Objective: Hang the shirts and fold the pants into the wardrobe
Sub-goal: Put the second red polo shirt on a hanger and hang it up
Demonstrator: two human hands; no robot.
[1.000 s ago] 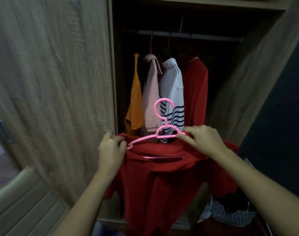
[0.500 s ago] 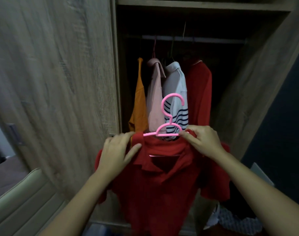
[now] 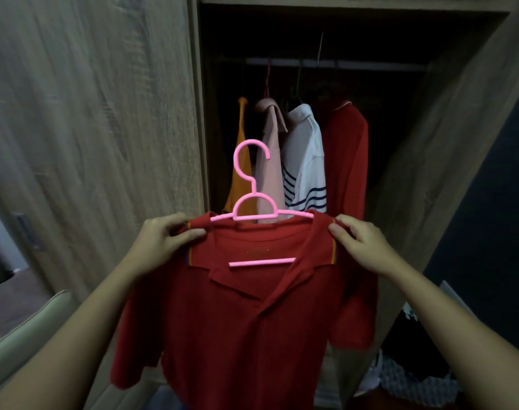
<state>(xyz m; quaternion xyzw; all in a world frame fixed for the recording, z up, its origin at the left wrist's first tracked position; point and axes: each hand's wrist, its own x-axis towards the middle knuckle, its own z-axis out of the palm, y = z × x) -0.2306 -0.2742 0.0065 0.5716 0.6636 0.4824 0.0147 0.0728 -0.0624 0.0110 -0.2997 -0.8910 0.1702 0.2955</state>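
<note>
Red short-sleeved polo shirt [image 3: 237, 321] sits on a pink plastic hanger [image 3: 254, 214], held up in front of the open wood-grain wardrobe [image 3: 89, 113]. My left hand [image 3: 160, 244] pinches one shoulder between thumb and curled fingers; my right hand [image 3: 361, 247] pinches the other likewise. Behind, an orange shirt [image 3: 243, 179], a pale pink shirt [image 3: 270, 161], a white navy-striped shirt [image 3: 307, 161] and a second red shirt [image 3: 345, 161] hang from the rail [image 3: 370, 66].

Inside the open wooden wardrobe [image 3: 435, 137], a rail [image 3: 376, 66] carries four garments side by side: orange shirt [image 3: 241, 161], pink shirt [image 3: 270, 167], white striped shirt [image 3: 307, 161], red shirt [image 3: 345, 161].
</note>
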